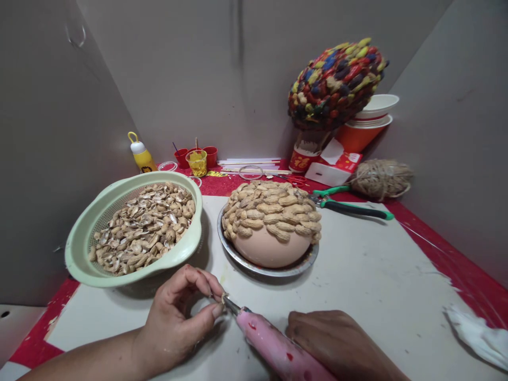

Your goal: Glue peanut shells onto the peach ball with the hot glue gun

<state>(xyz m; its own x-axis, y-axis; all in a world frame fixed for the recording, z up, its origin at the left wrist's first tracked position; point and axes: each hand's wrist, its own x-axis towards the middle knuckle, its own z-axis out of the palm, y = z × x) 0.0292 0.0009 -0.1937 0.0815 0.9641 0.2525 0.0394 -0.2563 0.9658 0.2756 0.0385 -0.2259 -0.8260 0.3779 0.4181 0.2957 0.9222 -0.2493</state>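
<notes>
Between thumb and fingertips, my left hand (180,312) pinches a small peanut shell (225,299), mostly hidden by the fingers. The metal nozzle of a pink hot glue gun (268,338) meets that shell. My right hand (335,338) is closed on the glue gun, its fingers mostly hidden. Just beyond the hands, a rounded pinkish-beige form (273,248) rests in a shallow metal dish (273,272). Rows of peanut shells (273,209) cover its top and sides, while its lower front is bare.
At left, a pale green colander (75,259) holds loose peanut shells. Behind are a yellow bottle (143,156), paint cups (197,163), sticks (250,165) and a colourful peanut-covered form (337,84). Green-handled pliers (357,209), twine (381,179) and white tissue (480,336) lie at right.
</notes>
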